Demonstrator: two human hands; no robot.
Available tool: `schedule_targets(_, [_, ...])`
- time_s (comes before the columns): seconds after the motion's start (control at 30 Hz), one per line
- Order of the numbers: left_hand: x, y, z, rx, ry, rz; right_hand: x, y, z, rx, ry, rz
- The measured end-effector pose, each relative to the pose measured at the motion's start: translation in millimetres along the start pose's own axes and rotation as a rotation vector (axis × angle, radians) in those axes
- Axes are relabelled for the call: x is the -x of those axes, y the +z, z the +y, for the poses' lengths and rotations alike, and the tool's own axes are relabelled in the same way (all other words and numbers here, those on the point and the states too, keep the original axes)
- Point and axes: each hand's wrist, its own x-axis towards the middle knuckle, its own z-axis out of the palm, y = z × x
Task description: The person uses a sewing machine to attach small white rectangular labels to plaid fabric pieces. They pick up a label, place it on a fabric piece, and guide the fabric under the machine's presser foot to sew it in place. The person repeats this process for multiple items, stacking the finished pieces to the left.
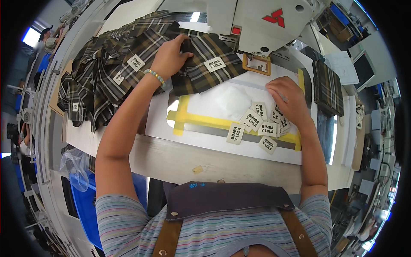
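Observation:
My left hand [170, 56], a beaded bracelet at its wrist, rests on plaid fabric with thumb and fingers apart. Under and just right of it lies a dark plaid fabric piece [201, 81] bearing a white rectangular label [214, 64]. Its right corner reaches toward the tan clamp frame [257, 64] below the sewing machine head [274, 25]. My right hand [287, 97] is closed, fingers curled together, above several loose white labels [253, 120]. Whatever may be between those fingertips is hidden.
A rumpled heap of labelled plaid pieces [102, 64] covers the left of the table. Yellow tape [205, 121] edges the white work plate. Folded plaid fabric [327, 88] is stacked at the right. Below the table's left side stands a blue bin [85, 205] with clear plastic.

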Motion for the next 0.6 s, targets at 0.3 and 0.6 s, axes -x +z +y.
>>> schedule_targets(0.3, [-28, -99, -64, -0.413, 0.108, 0.387, 3, 2, 2, -0.001, -0.001, -0.035])
schedule_targets(0.6, [-2, -32, -86, -0.538, 0.197, 0.277, 2, 1, 7, 0.054, -0.037, -0.040])
